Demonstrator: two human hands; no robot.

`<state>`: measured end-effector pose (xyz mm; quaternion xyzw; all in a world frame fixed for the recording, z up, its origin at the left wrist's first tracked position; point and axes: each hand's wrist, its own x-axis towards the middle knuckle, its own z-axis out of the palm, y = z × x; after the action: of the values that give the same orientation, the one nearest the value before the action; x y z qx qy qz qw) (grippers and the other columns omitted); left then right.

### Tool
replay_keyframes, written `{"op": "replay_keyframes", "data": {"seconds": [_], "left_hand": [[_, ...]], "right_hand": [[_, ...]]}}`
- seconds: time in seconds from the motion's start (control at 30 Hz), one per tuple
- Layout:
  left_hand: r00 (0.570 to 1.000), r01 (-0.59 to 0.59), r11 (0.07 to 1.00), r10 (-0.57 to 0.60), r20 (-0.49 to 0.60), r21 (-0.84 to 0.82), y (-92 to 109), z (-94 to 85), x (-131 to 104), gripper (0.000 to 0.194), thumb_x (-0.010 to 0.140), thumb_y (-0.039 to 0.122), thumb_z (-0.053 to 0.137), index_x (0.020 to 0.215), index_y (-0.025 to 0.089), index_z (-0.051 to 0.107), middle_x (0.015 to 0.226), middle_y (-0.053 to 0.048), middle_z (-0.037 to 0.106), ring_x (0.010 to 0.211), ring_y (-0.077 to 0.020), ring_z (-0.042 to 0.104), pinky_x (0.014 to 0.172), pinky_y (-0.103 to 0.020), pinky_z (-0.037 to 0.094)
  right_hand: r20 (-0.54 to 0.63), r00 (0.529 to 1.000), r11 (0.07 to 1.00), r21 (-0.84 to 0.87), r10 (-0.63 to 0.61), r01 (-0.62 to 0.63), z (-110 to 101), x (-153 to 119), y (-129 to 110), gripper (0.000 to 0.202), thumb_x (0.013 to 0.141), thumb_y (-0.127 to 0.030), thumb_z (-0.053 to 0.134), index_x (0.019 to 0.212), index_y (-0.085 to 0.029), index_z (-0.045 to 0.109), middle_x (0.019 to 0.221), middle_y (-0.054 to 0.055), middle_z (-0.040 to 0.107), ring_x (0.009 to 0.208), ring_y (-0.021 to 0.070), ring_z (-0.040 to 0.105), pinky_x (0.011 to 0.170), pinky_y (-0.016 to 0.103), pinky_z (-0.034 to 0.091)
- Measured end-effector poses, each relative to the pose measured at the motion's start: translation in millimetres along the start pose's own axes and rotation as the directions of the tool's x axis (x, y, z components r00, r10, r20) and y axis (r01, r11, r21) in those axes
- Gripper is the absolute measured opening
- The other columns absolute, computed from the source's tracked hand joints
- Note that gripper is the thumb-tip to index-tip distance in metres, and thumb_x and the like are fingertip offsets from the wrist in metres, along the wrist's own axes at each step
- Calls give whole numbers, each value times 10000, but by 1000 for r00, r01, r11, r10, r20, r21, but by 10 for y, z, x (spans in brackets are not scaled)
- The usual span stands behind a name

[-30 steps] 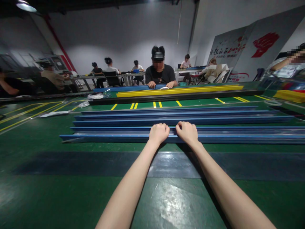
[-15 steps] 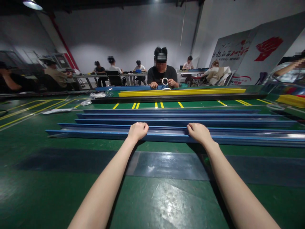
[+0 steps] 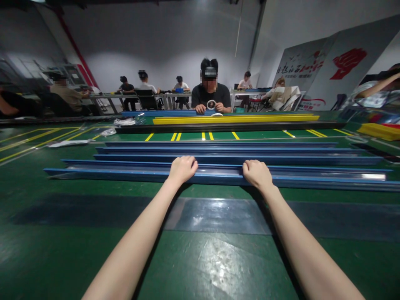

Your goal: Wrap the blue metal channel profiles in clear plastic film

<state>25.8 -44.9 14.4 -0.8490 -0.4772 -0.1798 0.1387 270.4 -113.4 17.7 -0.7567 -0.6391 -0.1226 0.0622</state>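
Note:
A long blue U-shaped channel strip (image 3: 220, 180) lies across the green table in front of me, its open side facing up. My left hand (image 3: 183, 170) is closed over it left of the middle, fingers curled over the far side and out of sight. To the right, my right hand (image 3: 258, 173) grips the same channel, its fingertips also hidden. Just behind it lies another blue channel (image 3: 234, 159), with a further blue edge beyond. On the near side, a flat clear plastic strip (image 3: 218, 214) rests on the table between my forearms and past them.
Farther back lie a yellow strip (image 3: 234, 120) and a black strip (image 3: 218, 128). A co-worker (image 3: 211, 93) opposite holds a white ring-shaped roll (image 3: 211, 105). Crumpled clear plastic (image 3: 125, 121) lies at the back left, yellow pieces (image 3: 379, 131) at the right. Other people sit behind.
The nearest blue channel has slid left, and its right end has come into view. My hands have drawn slightly closer together, both still on it. The view has shifted a little.

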Motion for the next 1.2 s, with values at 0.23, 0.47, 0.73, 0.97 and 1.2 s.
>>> {"op": "replay_keyframes", "data": {"seconds": [0.23, 0.47, 0.73, 0.97, 1.2], "left_hand": [[987, -161, 986, 161, -21, -30, 611, 79, 60, 383, 899, 328, 288, 837, 137, 613, 845, -94, 646, 828, -215, 585, 706, -327, 393], [992, -123, 992, 123, -6, -10, 464, 82, -2, 349, 876, 295, 317, 808, 134, 619, 831, -92, 644, 807, -207, 591, 697, -310, 423], [992, -122, 992, 123, -14, 41, 104, 114, -16, 367, 872, 253, 298, 816, 144, 644, 799, -76, 654, 794, -198, 603, 695, -297, 443], [994, -101, 994, 103, -30, 49, -350, 133, -99, 350, 860, 230, 298, 834, 159, 639, 824, -64, 664, 814, -184, 611, 692, -279, 453], [996, -77, 996, 80, -41, 54, -675, 172, -127, 359, 844, 237, 276, 867, 171, 628, 850, -62, 660, 853, -197, 597, 690, -292, 451]], "right_hand": [[-68, 997, 1000, -10, -27, 26, 25, -55, -289, 398, 879, -225, 241, 799, -133, 621, 846, 117, 661, 808, 207, 586, 665, 303, 307], [-74, 994, 996, 11, -83, 84, 16, -80, -465, 424, 898, -251, 220, 800, -135, 616, 843, 121, 652, 818, 215, 579, 685, 309, 308], [-52, 953, 951, 69, -298, 301, 9, -55, -545, 427, 919, -393, 223, 985, -156, 571, 954, 97, 620, 910, 209, 540, 763, 301, 326], [21, 961, 955, 127, -274, 270, -34, 25, -312, 416, 917, -403, 241, 958, -160, 576, 941, 100, 613, 929, 196, 537, 788, 277, 358], [38, 960, 913, 319, -279, 253, 40, 90, 30, 472, 869, -513, 315, 1049, -162, 573, 1040, 110, 597, 1003, 213, 523, 847, 306, 387]]}}
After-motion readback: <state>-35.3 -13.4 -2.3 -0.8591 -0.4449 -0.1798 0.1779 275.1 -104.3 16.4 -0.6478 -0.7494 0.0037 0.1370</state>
